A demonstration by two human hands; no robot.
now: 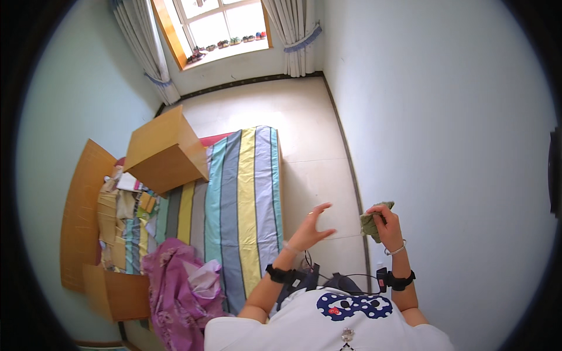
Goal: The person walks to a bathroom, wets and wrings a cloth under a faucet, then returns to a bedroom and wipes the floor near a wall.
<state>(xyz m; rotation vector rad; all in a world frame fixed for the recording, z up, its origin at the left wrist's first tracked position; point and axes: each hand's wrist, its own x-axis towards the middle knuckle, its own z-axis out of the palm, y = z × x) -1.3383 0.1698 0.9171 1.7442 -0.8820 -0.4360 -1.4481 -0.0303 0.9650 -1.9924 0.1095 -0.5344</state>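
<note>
My right hand (388, 224) grips a crumpled green cloth (371, 227), close to the pale blue wall (448, 145) on the right. Part of the cloth pokes out above and below my fingers. My left hand (311, 229) is raised over the floor beside the bed, thumb and fingers apart, with nothing in it. Between my two hands there is a gap, and the pale floor tiles (316, 175) show beyond it.
A bed with a striped sheet (246, 197) stands to my left. On it are a wooden cabinet (164, 151), cardboard and papers (109, 206), and a purple floral bedcover (175, 289). Several small shoes (224, 44) line the windowsill between tied curtains (296, 39).
</note>
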